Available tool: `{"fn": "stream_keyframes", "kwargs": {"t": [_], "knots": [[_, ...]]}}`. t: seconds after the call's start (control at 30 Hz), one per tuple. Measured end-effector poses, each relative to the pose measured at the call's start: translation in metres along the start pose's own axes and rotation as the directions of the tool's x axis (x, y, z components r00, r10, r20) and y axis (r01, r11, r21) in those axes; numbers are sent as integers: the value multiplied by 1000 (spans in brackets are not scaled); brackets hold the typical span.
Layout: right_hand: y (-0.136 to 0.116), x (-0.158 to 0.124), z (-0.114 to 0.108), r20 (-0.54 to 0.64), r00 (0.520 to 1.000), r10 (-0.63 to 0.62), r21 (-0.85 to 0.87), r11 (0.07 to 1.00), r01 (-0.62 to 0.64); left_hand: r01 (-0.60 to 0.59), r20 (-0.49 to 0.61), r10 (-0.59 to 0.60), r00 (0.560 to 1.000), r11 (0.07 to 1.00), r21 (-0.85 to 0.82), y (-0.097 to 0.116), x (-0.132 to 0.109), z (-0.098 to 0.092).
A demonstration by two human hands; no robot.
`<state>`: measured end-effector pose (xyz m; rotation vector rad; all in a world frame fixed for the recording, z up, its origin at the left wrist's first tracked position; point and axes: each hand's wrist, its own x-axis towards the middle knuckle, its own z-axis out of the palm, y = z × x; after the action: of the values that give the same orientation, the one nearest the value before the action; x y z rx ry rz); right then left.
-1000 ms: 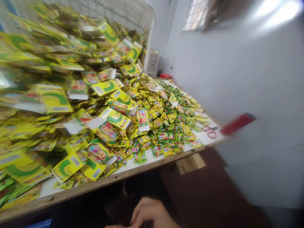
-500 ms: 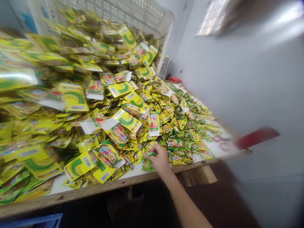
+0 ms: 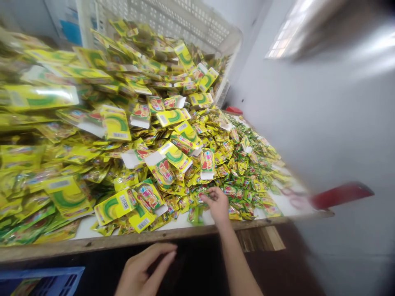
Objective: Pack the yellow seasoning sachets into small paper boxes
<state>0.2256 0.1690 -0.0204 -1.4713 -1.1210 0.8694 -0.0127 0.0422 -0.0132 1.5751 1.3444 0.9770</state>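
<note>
A big heap of yellow-green candy packets [image 3: 234,164] and flat yellow cartons [image 3: 168,158] covers the table [image 3: 173,236]. My right hand [image 3: 218,203] reaches over the front edge into the small packets, its fingers curled down on them; what they grip is not clear. My left hand [image 3: 145,269] hovers below the table edge, fingers stretched out and holding nothing.
A white plastic crate [image 3: 173,18] stands behind the heap. Red scissors [image 3: 291,197] and a red object [image 3: 341,194] lie at the table's right end by the grey wall. A blue crate [image 3: 43,279] sits under the table at the left.
My right hand rose from below the table to the packets at the front edge. My left hand has come into view below. The camera shifted right and down.
</note>
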Motion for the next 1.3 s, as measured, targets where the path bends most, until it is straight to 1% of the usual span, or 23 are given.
{"fn": "stream_keyframes", "kwargs": {"t": [0.07,0.13,0.2,0.27,0.37,0.43,0.5,0.57,0.63,0.7,0.77,0.8,0.87,0.93,0.97,1.03,1.07,1.1,1.17,1.2,1.23,1.27,1.3], "knots": [[-3,-16,-7,21,1000,10,90,996,-12,45,1,-46,999,975,-218,17,33,27],[-11,-32,-14,57,998,19,155,987,-28,39,-20,-48,999,946,-323,32,63,49],[-21,-46,-20,88,996,31,252,966,-53,40,-10,-47,999,927,-372,43,83,63],[-29,-57,-24,115,990,79,382,917,-117,62,31,-54,998,910,-411,52,91,68],[-34,-66,-25,181,963,198,529,806,-266,107,102,-66,993,872,-477,60,88,65],[-34,-68,-22,195,953,234,546,781,-303,152,136,-93,986,837,-526,60,81,61],[-36,-70,-17,158,966,207,497,828,-258,201,141,-146,979,804,-559,57,77,58],[-37,-72,-11,149,975,167,408,888,-214,224,105,-201,974,788,-574,52,74,56],[-38,-75,-4,179,970,165,355,908,-220,207,55,-215,975,792,-574,49,72,52],[-37,-79,2,185,967,175,348,909,-231,175,25,-195,980,808,-562,50,68,49],[-36,-83,7,133,981,144,349,919,-182,154,18,-173,985,822,-548,53,62,47],[-35,-85,10,87,990,111,330,934,-134,150,16,-169,986,824,-546,54,59,46],[-35,-91,15,-14,1000,21,254,967,-17,143,1,-172,985,817,-558,55,54,47],[-36,-96,20,-79,995,-53,173,983,66,138,-19,-182,983,803,-579,53,50,47],[-37,-99,22,-98,993,-67,163,983,82,136,-27,-187,982,797,-588,51,49,46],[-41,-103,27,-112,993,-33,236,970,59,130,-39,-190,981,792,-597,48,47,43],[-42,-106,30,-92,996,11,303,953,17,122,-47,-186,981,793,-597,47,46,41],[-44,-109,32,-36,997,63,367,929,-46,109,-61,-179,982,798,-593,46,44,40],[-47,-115,34,146,977,157,407,890,-204,77,-101,-160,982,825,-560,45,40,39],[-47,-117,34,230,956,183,367,893,-260,59,-130,-149,980,846,-529,45,38,39],[-47,-120,33,280,939,198,307,909,-283,41,-159,-134,978,872,-487,45,37,39],[-47,-121,31,288,936,202,246,929,-276,22,-179,-111,978,900,-435,45,35,38],[-46,-122,29,263,946,191,200,948,-247,-1,-190,-76,979,927,-375,46,34,35]]}}
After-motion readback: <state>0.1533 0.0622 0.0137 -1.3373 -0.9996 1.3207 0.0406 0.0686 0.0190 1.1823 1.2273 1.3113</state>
